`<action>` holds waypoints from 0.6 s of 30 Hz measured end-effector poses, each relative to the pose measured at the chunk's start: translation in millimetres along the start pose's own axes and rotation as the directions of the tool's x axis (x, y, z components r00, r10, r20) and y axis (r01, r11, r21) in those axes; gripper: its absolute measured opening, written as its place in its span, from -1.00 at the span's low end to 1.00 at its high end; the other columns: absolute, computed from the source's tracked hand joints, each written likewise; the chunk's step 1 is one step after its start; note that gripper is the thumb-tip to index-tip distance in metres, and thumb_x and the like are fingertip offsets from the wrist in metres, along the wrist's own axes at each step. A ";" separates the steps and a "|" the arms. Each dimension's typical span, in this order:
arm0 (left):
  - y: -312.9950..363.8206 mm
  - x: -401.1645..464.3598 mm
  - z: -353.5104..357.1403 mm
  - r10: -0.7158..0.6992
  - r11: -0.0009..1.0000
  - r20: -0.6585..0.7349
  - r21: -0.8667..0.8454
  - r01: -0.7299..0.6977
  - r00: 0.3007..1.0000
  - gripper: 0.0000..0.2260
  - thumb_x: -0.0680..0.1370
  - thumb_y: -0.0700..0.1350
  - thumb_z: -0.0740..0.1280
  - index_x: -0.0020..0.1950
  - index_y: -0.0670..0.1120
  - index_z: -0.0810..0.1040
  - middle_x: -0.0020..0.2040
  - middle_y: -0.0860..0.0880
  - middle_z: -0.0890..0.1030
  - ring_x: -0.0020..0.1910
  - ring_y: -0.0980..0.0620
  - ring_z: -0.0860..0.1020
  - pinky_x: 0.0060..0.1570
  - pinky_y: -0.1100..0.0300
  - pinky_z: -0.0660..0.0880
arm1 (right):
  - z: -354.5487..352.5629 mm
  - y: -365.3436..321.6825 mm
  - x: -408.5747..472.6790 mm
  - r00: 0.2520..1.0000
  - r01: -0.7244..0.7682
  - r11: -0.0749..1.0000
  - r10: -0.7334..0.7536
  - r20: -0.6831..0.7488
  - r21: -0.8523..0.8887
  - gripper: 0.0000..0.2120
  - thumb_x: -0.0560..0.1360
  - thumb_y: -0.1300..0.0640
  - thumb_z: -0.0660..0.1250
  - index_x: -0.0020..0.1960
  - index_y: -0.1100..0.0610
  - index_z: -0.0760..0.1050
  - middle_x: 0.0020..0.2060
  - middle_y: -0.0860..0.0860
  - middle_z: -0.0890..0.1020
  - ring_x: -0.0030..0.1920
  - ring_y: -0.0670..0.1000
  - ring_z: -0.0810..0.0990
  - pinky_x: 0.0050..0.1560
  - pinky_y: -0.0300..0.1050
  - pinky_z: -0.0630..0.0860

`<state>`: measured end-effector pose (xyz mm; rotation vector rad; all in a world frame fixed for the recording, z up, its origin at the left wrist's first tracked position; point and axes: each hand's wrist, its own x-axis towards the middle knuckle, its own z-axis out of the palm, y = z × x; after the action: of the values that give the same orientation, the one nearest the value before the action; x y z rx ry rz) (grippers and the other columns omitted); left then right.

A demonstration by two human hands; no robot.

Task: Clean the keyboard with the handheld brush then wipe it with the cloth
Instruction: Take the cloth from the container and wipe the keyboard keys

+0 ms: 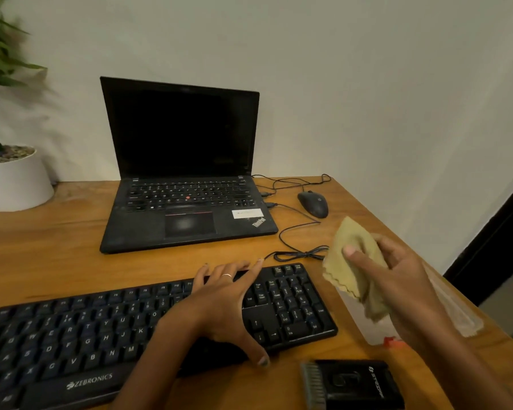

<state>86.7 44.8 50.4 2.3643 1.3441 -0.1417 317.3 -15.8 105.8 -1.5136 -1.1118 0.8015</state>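
1. At the far left, a potted plant [3,119] in a white pot is seen on the wooden desk [57,232], close to the wall.
2. An open black laptop [184,170] with a dark screen is placed behind the keyboard, well apart from it.
3. The keyboard [80,335] is laid across the near part of the desk, slightly angled. It is black, full-sized, with white legends on the keys, a number pad at its right end and the name ZEBRONICS printed on its front edge.
4. The left hand [222,303] is spread flat over the right-middle part of the keyboard; its fingers are kept straight and reach the far edge, the thumb is hooked at the near edge, and nothing is clasped by it. A ring is worn on one finger.
5. A black wired mouse [313,204] is set right of the laptop, its cable [296,253] looped on the desk.
6. The handheld brush [353,384] is laid on the desk just in front of the keyboard's right end; it is black and boxy, with a row of grey bristles on its left side.
7. The cloth [353,261], tan with a scalloped edge, is held bunched above the desk, right of the keyboard, gripped by the right hand [397,276] with the thumb pressed on its front.
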 end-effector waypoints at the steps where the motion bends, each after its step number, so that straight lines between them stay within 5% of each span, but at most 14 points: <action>1: 0.0 -0.2 0.3 -0.014 1.000 -0.002 0.016 0.014 1.000 0.25 0.19 0.40 0.47 0.52 0.15 -0.38 0.55 0.10 -0.25 0.51 0.02 -0.28 0.30 -0.09 -0.51 | 6.7 1.1 3.0 0.992 0.118 0.986 -0.121 -0.019 -0.121 -0.86 0.46 0.10 0.39 0.01 0.00 0.56 -0.19 -0.03 0.64 -0.23 -0.01 0.64 -0.38 -0.07 0.56; 3: 0.0 -0.5 0.6 -0.032 0.999 -0.015 0.037 0.032 0.999 0.24 0.18 0.43 0.45 0.55 0.09 -0.30 0.57 0.07 -0.18 0.52 0.03 -0.23 0.32 -0.11 -0.52 | 22.4 6.8 10.0 0.939 0.337 0.887 -0.339 0.051 -0.316 -0.85 0.45 0.15 0.40 -0.03 -0.05 0.54 -0.18 -0.13 0.60 -0.15 -0.08 0.58 -0.24 -0.21 0.52; 6: 1.4 -0.5 0.6 -0.037 0.998 -0.026 0.041 0.038 0.999 0.24 0.17 0.44 0.44 0.56 0.04 -0.25 0.58 0.03 -0.10 0.53 0.04 -0.16 0.36 -0.15 -0.49 | 42.9 18.5 29.0 0.802 0.567 0.588 -0.555 0.222 -0.577 -0.75 0.43 0.30 0.39 0.07 0.07 0.59 -0.11 -0.11 0.53 -0.14 -0.14 0.48 -0.19 -0.40 0.37; 10: 2.1 -1.0 1.4 -0.020 1.000 -0.053 0.021 0.021 0.998 0.24 0.17 0.43 0.46 0.57 0.03 -0.22 0.58 0.05 -0.08 0.54 0.05 -0.14 0.42 -0.10 -0.43 | 68.9 30.3 44.4 0.820 0.548 0.340 -0.398 0.411 -0.764 -0.60 0.48 0.35 0.29 0.27 0.07 0.49 0.15 0.02 0.50 0.09 0.06 0.50 0.02 -0.06 0.50; 12: 2.2 -0.4 1.7 -0.008 1.000 -0.074 0.011 0.009 0.997 0.23 0.17 0.42 0.47 0.57 0.03 -0.20 0.57 0.06 -0.06 0.53 0.04 -0.10 0.44 -0.04 -0.38 | 80.7 34.7 37.0 0.835 0.549 0.296 -0.235 0.498 -0.782 -0.54 0.48 0.34 0.26 0.34 0.06 0.42 0.23 0.02 0.48 0.23 0.07 0.46 0.18 -0.05 0.43; 15: 1.6 0.7 3.0 -0.008 1.000 -0.090 0.014 0.009 0.996 0.22 0.18 0.42 0.47 0.58 0.04 -0.18 0.58 0.06 -0.06 0.54 0.01 -0.07 0.47 -0.02 -0.28 | 84.8 43.5 27.2 0.768 0.638 0.339 -0.205 0.607 -0.692 -0.47 0.47 0.32 0.27 0.42 0.07 0.35 0.38 0.00 0.39 0.41 0.03 0.30 0.39 -0.13 0.18; 18: 1.7 0.9 3.4 -0.010 1.000 -0.091 0.016 0.011 0.996 0.22 0.18 0.42 0.47 0.58 0.04 -0.18 0.58 0.06 -0.06 0.53 0.00 -0.06 0.49 -0.02 -0.22 | 74.1 45.4 39.7 0.790 0.594 0.388 -0.118 0.601 -0.705 -0.42 0.45 0.32 0.33 0.42 0.02 0.34 0.42 -0.03 0.35 0.44 0.01 0.27 0.46 -0.12 0.11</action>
<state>89.0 43.4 47.5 2.4040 1.4023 -0.0491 274.5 46.3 47.1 -1.7758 -2.4295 0.1943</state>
